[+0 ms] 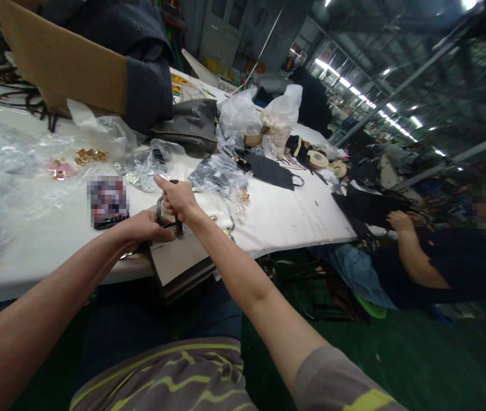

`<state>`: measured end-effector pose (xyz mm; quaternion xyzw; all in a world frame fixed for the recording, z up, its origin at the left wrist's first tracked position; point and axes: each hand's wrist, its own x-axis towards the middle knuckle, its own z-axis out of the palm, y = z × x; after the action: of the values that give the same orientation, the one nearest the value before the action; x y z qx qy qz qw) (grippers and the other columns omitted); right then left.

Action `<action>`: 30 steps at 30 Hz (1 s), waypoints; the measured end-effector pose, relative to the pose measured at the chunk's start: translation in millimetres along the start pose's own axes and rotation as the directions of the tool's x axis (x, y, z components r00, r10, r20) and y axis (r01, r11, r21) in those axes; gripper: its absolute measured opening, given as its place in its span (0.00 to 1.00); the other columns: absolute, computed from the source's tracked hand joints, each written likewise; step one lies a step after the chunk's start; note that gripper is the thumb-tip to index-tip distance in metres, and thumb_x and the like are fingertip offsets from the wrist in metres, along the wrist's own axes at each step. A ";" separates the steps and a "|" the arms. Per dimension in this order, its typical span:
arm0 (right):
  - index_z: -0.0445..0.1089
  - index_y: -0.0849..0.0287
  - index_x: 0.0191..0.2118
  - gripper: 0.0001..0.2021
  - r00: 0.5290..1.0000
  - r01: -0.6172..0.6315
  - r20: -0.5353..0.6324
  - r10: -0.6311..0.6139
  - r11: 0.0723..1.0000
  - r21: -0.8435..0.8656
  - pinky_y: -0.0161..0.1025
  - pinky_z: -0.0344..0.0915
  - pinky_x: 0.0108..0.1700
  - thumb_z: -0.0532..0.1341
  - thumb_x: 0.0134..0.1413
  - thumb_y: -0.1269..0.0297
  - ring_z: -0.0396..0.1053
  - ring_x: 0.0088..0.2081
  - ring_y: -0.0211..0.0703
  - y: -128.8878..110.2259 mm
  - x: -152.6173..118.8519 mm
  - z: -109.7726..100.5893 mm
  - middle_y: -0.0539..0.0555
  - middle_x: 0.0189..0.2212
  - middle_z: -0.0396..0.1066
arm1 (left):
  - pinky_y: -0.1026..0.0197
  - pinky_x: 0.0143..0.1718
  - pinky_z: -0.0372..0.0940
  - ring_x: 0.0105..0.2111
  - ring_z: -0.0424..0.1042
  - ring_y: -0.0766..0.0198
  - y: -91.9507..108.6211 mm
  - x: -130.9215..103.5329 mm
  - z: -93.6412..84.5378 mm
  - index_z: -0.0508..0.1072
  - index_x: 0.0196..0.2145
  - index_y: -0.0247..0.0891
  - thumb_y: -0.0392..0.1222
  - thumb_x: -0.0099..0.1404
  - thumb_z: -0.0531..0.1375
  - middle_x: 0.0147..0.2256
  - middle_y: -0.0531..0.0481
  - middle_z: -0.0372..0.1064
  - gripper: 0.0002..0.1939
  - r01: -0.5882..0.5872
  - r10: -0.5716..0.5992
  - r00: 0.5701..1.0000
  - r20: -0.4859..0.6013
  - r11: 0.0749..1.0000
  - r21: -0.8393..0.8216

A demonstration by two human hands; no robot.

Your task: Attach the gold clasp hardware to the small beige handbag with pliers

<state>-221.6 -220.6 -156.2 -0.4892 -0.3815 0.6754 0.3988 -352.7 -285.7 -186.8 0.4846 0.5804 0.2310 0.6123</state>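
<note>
A beige flat bag (178,265) with dark edges lies at the table's front edge, jutting over my lap. My right hand (180,200) is closed in a fist around a dark, upright hand tool (179,228), thumb pointing left. The tool's lower end meets the bag's beige face; its exact kind is hidden by my fingers. Low beside the tool, my left hand (151,226) grips the bag's upper part, fingertips close to the tool's end. A dark curved strap or handle (159,210) rises between my hands.
Left of my hands lies a phone (108,202) with its screen lit. Plastic bags (221,171), gold metal fittings (91,156), a black bag piece (270,170) and a cardboard box (63,63) crowd the white table (285,214). At right, a co-worker's hand (400,221) touches black material.
</note>
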 end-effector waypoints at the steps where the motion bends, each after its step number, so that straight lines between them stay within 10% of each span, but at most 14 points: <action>1: 0.52 0.50 0.27 0.34 1.000 -0.021 0.009 0.020 1.000 0.016 0.33 0.36 0.17 0.75 0.66 0.41 0.40 0.17 0.29 -1.1 -0.8 -4.3 0.36 0.16 0.46 | 0.58 0.30 0.67 0.30 0.75 0.54 0.6 -0.5 0.0 0.82 0.27 0.36 0.45 0.33 0.78 0.28 0.45 0.80 0.21 0.006 -0.006 1.000 0.006 1.000 -0.007; 5: 0.45 0.50 0.26 0.35 0.984 0.158 0.054 -0.169 0.974 0.164 0.34 0.36 0.17 0.70 0.71 0.41 0.36 0.18 0.30 0.2 -33.0 -32.7 0.37 0.17 0.41 | 0.57 0.33 0.69 0.31 0.76 0.52 3.7 -1.6 0.3 0.83 0.29 0.35 0.44 0.31 0.77 0.30 0.44 0.81 0.22 0.037 -0.037 0.999 0.011 0.999 -0.036; 11: 0.52 0.51 0.22 0.37 0.824 0.551 0.038 -0.566 0.814 0.184 0.38 0.44 0.19 0.73 0.64 0.35 0.42 0.16 0.30 16.6 -76.6 -39.6 0.40 0.17 0.45 | 0.58 0.31 0.68 0.30 0.75 0.53 6.2 1.8 -0.1 0.82 0.27 0.36 0.42 0.32 0.76 0.29 0.45 0.80 0.20 0.036 -0.036 0.999 0.001 0.999 -0.019; 22: 0.56 0.52 0.22 0.35 0.820 0.572 0.045 -0.571 0.820 -0.003 0.38 0.45 0.21 0.73 0.65 0.35 0.48 0.18 0.32 35.8 -68.8 -24.5 0.42 0.18 0.48 | 0.60 0.28 0.62 0.27 0.70 0.58 -11.2 9.3 -1.7 0.80 0.26 0.35 0.41 0.34 0.74 0.26 0.47 0.76 0.17 -0.003 0.008 0.999 0.050 0.995 -0.102; 30: 0.46 0.50 0.26 0.33 0.946 0.321 -0.019 -0.322 0.934 0.155 0.35 0.38 0.17 0.66 0.74 0.44 0.37 0.17 0.31 -9.2 -33.7 -26.5 0.38 0.17 0.42 | 0.58 0.30 0.67 0.29 0.76 0.53 -7.5 1.0 2.4 0.83 0.29 0.35 0.40 0.34 0.76 0.29 0.45 0.81 0.20 -0.032 0.035 0.999 0.022 0.990 -0.139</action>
<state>-187.7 -244.4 -141.9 -0.3853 -0.4036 0.6304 0.5397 -352.3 -288.9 -194.1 0.4532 0.5473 0.2752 0.6476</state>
